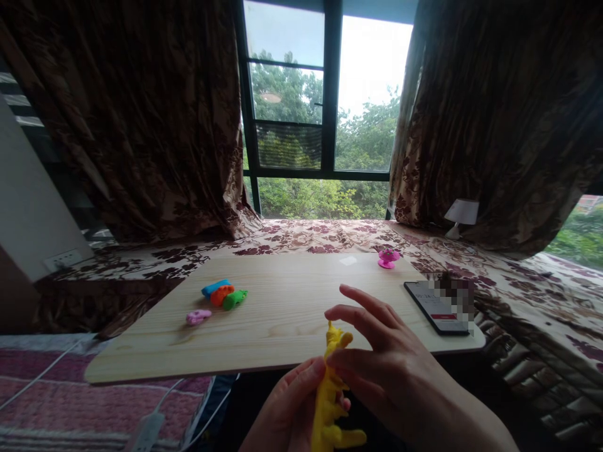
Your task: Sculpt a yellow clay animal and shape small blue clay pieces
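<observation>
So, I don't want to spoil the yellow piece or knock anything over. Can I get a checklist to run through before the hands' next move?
1. Left hand supporting the yellow piece: ok, it holds it.
2. Right hand gripping it firmly: cannot tell; it is at the upper part.
3. Yellow piece wholly over the table: not ok, its lower part shows past the near edge.
4. Blue piece, orange piece, green piece and lilac piece away from the hands: ok, on the person's left.
5. Phone apart from the right hand: ok.
</observation>
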Demonstrator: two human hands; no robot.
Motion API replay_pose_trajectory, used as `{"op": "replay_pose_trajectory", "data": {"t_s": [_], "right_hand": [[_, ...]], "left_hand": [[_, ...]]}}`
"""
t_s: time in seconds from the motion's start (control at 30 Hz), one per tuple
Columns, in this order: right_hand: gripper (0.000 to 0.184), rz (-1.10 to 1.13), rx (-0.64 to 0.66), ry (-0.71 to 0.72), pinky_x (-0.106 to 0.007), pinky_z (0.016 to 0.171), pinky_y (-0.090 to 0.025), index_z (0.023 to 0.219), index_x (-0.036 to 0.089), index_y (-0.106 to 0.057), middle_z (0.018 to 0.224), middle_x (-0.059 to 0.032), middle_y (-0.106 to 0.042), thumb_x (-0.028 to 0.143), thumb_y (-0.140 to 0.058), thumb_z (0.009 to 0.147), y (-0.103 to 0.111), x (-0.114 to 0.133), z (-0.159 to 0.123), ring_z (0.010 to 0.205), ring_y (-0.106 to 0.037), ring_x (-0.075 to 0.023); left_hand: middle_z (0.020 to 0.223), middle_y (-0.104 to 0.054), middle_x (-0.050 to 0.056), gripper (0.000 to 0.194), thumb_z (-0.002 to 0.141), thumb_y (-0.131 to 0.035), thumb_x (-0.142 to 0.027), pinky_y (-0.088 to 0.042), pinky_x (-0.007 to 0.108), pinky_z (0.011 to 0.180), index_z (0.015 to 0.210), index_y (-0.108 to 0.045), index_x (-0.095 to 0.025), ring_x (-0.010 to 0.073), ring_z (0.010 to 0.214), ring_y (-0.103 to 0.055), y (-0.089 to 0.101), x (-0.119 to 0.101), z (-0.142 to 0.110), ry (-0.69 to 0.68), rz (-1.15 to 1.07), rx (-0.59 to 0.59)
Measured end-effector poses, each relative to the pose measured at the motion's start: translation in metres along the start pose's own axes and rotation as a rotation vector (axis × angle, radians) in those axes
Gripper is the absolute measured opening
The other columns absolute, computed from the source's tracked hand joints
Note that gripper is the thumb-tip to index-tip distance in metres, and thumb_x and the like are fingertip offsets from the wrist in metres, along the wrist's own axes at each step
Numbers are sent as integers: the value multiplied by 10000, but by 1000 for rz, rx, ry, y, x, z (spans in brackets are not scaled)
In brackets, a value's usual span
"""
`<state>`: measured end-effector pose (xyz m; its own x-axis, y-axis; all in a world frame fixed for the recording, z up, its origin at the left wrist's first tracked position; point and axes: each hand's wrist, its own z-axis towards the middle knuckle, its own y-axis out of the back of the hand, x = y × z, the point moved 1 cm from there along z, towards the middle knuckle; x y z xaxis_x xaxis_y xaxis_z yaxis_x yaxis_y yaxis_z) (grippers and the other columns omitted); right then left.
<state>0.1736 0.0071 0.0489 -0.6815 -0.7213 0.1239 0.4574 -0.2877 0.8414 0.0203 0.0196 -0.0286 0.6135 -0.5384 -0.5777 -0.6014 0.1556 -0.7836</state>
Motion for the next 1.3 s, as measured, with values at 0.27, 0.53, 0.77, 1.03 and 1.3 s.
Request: {"op": "replay_pose_trajectory", "data": {"t_s": [0.27,0.53,0.77,1.03,1.3], "right_hand": [[297,66,-281,-51,-385,1037,-333,1086,265,-565,1284,-38,-439,117,-552,829,16,-3,-19,1296,-294,-236],[177,187,-406,-148,-313,778,-500,880,235,-630,979,-61,-533,96,-588,780,-15,-2,-25,956,-542,-203],[126,268,-399,-214,-299,710,-512,861,230,-646,888,-46,-537,142,-601,784,-25,-1,-24,836,-571,-179],[196,132,-481,-181,-316,764,-517,931,223,-637,1047,-83,-517,161,-648,746,-13,6,-29,956,-554,-218],[239,138,-433,-205,-401,894,-461,925,241,-639,1084,-75,-531,109,-615,727,-26,6,-17,1097,-469,-253]], "left_hand": [[710,-680,57,226,798,-582,-257,-469,332,790,906,-687,-89,142,673,-633,-4,-7,-4,108,-143,-17],[754,-719,78,195,806,-569,-220,-501,334,780,886,-694,-93,153,710,-669,-9,-6,-7,128,-174,-32],[744,-724,60,199,809,-581,-261,-517,322,746,888,-692,-116,139,657,-667,-3,-2,-4,97,-147,13],[964,-727,93,214,713,-698,-215,-476,325,841,921,-698,-165,203,934,-645,-1,0,3,-174,-29,-49],[907,-743,71,231,604,-785,-238,-466,316,828,822,-720,-198,221,888,-661,-12,3,-3,-302,86,-154]]}}
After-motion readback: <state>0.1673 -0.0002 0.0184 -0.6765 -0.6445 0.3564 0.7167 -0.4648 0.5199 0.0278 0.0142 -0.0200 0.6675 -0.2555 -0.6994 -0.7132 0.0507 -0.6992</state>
